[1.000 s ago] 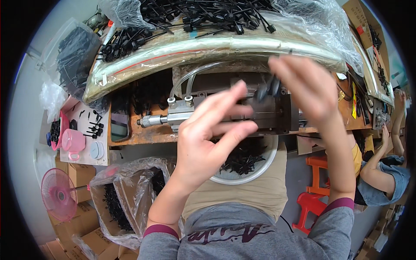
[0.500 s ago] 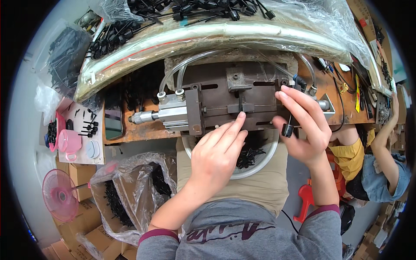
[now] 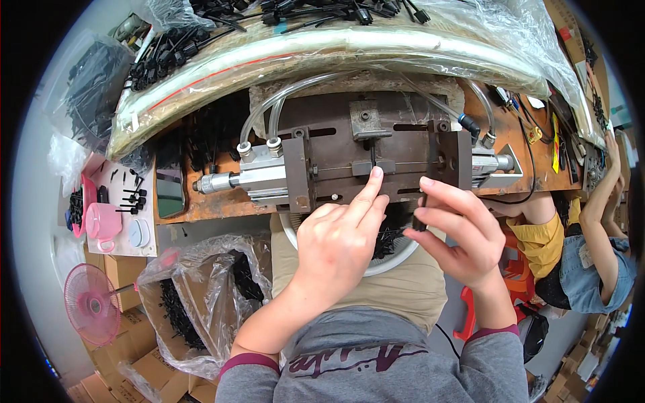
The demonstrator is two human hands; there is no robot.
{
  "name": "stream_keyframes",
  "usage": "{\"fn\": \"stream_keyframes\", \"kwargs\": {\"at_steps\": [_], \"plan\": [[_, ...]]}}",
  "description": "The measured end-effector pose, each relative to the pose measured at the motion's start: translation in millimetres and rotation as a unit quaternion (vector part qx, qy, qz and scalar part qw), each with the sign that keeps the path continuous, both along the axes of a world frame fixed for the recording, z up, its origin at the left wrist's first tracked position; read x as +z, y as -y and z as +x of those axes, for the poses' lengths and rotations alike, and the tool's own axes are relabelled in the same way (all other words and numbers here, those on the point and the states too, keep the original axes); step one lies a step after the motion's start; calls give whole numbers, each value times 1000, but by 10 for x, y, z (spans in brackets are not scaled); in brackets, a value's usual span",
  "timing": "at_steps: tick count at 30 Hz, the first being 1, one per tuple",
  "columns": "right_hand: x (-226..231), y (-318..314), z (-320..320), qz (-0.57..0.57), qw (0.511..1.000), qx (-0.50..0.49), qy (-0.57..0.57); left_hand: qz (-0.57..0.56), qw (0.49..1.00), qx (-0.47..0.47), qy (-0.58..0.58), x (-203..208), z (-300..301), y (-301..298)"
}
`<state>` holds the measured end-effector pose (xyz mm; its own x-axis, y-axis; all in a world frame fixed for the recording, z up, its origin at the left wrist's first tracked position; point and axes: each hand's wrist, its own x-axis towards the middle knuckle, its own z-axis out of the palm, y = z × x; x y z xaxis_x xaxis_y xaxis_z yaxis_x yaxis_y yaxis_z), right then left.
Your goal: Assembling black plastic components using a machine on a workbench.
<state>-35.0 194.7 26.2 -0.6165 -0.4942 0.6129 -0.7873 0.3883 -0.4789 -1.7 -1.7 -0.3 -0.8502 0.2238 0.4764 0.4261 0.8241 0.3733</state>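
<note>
My left hand (image 3: 339,238) has its index finger stretched out, the tip at a small dark block (image 3: 363,168) in the middle of a metal clamping fixture (image 3: 336,148). A thin black piece (image 3: 373,153) stands out of that block just beyond the fingertip. The other fingers lie loosely beside the index, holding nothing visible. To the right, just in front of the fixture, my right hand (image 3: 463,225) pinches a slim black plastic part (image 3: 422,209) between thumb and fingers. Much of that part is hidden by the fingers. Below both hands, a round white-rimmed basket (image 3: 396,263) on my lap holds black pieces (image 3: 385,243).
Air cylinders (image 3: 263,180) with clear hoses flank the fixture. Heaped black parts (image 3: 168,57) lie on the plastic-wrapped ledge behind. On the left are a pink cup (image 3: 104,223), a pink fan (image 3: 95,305) and a plastic-lined carton (image 3: 201,302). Another person's arm (image 3: 600,221) shows at right.
My right hand has moved left and down from the fixture's right end, still holding a black part. My left index finger stays at the middle block. The view has shifted slightly.
</note>
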Motion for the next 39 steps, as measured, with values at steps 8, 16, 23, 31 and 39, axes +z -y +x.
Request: {"fn": "stream_keyframes", "kwargs": {"at_steps": [8,16,23,31,39], "plan": [[-74,29,82,11,999,21,-29,-4,1000,4,9,21,-5,-7],[-138,86,101,18,1000,-19,-1,9,1000,-7,-2,-12,-17,24],[-163,145,106,116,992,-43,-8,4,989,-120,92,425,98,242],[-255,332,85,177,981,-46,-63,27,964,-4,-266,1017,-1105,565],[-253,387,24,196,975,-64,-77,-16,996,64,-61,1043,-1971,561]]}}
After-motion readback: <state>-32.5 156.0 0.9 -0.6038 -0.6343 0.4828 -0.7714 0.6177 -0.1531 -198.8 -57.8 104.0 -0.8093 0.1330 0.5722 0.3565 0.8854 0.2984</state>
